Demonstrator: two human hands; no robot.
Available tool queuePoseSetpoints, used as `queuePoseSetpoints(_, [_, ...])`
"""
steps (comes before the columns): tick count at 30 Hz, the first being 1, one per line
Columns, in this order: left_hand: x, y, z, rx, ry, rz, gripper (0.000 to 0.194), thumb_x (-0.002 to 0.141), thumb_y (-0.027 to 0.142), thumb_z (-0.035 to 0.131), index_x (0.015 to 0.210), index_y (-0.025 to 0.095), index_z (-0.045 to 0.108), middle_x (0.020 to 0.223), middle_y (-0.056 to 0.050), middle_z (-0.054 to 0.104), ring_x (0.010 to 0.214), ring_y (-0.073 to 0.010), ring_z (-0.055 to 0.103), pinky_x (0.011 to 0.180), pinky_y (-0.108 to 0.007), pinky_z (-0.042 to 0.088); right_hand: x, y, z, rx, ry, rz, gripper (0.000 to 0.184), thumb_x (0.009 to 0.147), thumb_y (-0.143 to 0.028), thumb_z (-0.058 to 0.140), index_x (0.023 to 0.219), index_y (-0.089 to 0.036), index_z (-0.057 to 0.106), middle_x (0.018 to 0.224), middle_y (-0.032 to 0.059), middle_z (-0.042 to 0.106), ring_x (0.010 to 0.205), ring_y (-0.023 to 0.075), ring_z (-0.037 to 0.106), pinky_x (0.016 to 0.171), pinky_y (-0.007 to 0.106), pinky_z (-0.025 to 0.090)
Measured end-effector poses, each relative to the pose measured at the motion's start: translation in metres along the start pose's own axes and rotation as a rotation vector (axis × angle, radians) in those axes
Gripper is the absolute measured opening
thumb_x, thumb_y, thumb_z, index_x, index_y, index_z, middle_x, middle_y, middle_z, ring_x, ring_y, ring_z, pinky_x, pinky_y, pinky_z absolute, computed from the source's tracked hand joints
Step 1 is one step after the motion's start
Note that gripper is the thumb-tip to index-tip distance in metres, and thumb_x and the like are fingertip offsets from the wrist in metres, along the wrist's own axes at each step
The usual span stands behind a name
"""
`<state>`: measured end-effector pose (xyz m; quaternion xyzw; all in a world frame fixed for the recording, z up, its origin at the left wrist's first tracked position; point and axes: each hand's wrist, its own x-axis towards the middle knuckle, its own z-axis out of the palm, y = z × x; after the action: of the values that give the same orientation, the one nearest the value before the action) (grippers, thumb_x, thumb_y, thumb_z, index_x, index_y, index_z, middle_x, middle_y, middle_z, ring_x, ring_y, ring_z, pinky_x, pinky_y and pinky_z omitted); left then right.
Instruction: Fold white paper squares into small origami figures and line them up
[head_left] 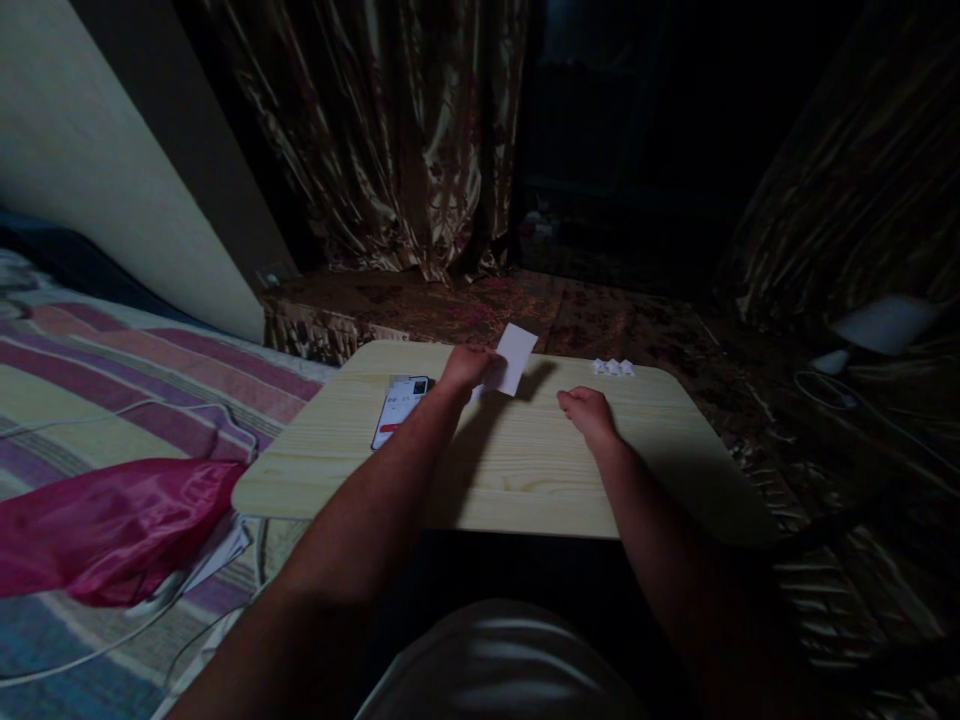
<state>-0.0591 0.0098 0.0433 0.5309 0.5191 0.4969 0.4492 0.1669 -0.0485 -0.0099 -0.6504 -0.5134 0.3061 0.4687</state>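
My left hand (471, 367) grips a white sheet of paper (516, 358) by its left edge, holding it tilted above the wooden table (525, 480). To the right, my right hand (587, 408) hovers over the tabletop with its fingers curled closed. Whether anything small is pinched in it cannot be made out. A phone (400, 412) with a lit screen lies left of my left forearm, which partly covers it. Near the far right edge of the table sit several small white folded paper pieces (613, 367) in a row.
Left of the table is a bed with a striped cover (150, 350), a pink bag (127, 525) and white cables (217, 408). Gold curtains (450, 130) hang behind a cloth-covered ledge (465, 300). A white lamp (885, 325) stands at the right, with its cord nearby.
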Motion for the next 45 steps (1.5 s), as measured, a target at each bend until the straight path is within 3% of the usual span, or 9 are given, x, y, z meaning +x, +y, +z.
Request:
queuePoseSetpoints(3, [-0.014,-0.015,0.020,-0.041,-0.070,-0.026,0.017,0.056,0.028,0.071,0.058,0.015,0.060,0.049,0.002,0.052,0.042,-0.0086,0.041,0.042,-0.022,0.029,0.011,-0.017,-0.003,0.282,-0.166,0.196,0.027,0.072,-0.043,0.062,0.067,-0.017,0.058,0.065,0.0017,0.063,0.048,0.0083,0.050,0.044,0.020,0.034])
queuePoseSetpoints(6, [-0.024,-0.033,0.031,-0.157,-0.123,-0.073,0.021,0.056,0.031,0.072,0.060,0.015,0.060,0.049,0.002,0.052,0.042,-0.0079,0.041,0.041,-0.021,0.027,0.017,-0.028,-0.001,0.421,-0.122,0.268,0.037,0.074,-0.053,0.060,0.074,-0.016,0.061,0.071,0.0045,0.065,0.049,0.0082,0.052,0.043,0.021,0.037])
queuePoseSetpoints(9, [-0.029,-0.048,0.034,-0.187,-0.141,-0.047,0.023,0.057,0.034,0.072,0.062,0.015,0.061,0.051,0.003,0.053,0.043,-0.0076,0.042,0.043,-0.021,0.030,0.017,-0.025,0.012,0.512,-0.154,0.243,0.043,0.072,-0.059,0.060,0.078,-0.016,0.062,0.074,0.0048,0.066,0.053,0.0094,0.055,0.045,0.021,0.041])
queuePoseSetpoints(12, [-0.033,-0.055,0.032,-0.129,-0.170,-0.021,0.024,0.059,0.036,0.071,0.063,0.014,0.061,0.052,0.002,0.055,0.044,-0.0085,0.044,0.044,-0.022,0.032,0.009,-0.015,0.031,0.498,-0.163,0.084,0.034,0.069,-0.049,0.067,0.076,-0.016,0.061,0.065,0.0012,0.063,0.052,0.0091,0.054,0.046,0.020,0.042])
queuePoseSetpoints(15, [-0.035,-0.055,0.031,-0.117,-0.170,0.019,0.025,0.060,0.037,0.071,0.063,0.014,0.061,0.054,0.001,0.056,0.045,-0.0082,0.045,0.046,-0.021,0.034,0.000,-0.010,0.043,0.443,-0.157,-0.035,0.027,0.067,-0.041,0.068,0.070,-0.017,0.057,0.059,-0.0018,0.061,0.049,0.0089,0.052,0.045,0.020,0.040])
queuePoseSetpoints(20, [-0.038,-0.052,0.033,-0.190,-0.110,0.015,0.026,0.059,0.037,0.073,0.069,0.014,0.066,0.057,0.000,0.059,0.047,-0.0089,0.046,0.046,-0.022,0.034,-0.008,-0.011,0.041,0.390,-0.106,-0.047,0.021,0.067,-0.035,0.064,0.063,-0.017,0.054,0.049,-0.0041,0.055,0.042,0.0076,0.045,0.041,0.020,0.034])
queuePoseSetpoints(31, [-0.040,-0.053,0.036,-0.262,-0.092,0.065,0.027,0.057,0.036,0.077,0.070,0.014,0.066,0.060,0.001,0.059,0.049,-0.0080,0.046,0.049,-0.022,0.034,-0.015,-0.014,0.028,0.319,-0.271,-0.081,0.018,0.062,-0.028,0.065,0.056,-0.017,0.051,0.045,-0.0063,0.049,0.040,0.0075,0.042,0.040,0.020,0.028])
queuePoseSetpoints(38, [-0.042,-0.049,0.038,-0.278,-0.080,0.085,0.026,0.057,0.032,0.077,0.072,0.014,0.066,0.058,0.001,0.058,0.047,-0.0076,0.045,0.046,-0.021,0.033,-0.010,-0.012,0.027,0.387,-0.137,-0.034,0.023,0.061,-0.034,0.068,0.058,-0.019,0.051,0.050,-0.0054,0.053,0.045,0.0093,0.046,0.042,0.021,0.031])
queuePoseSetpoints(45, [-0.041,-0.042,0.035,-0.435,-0.059,0.087,0.030,0.068,0.033,0.062,0.087,0.011,0.070,0.071,-0.007,0.066,0.050,-0.0104,0.052,0.047,-0.022,0.038,-0.011,-0.010,0.026,0.463,-0.188,-0.036,0.023,0.061,-0.034,0.068,0.060,-0.019,0.051,0.055,-0.0043,0.057,0.046,0.0101,0.049,0.044,0.022,0.035])
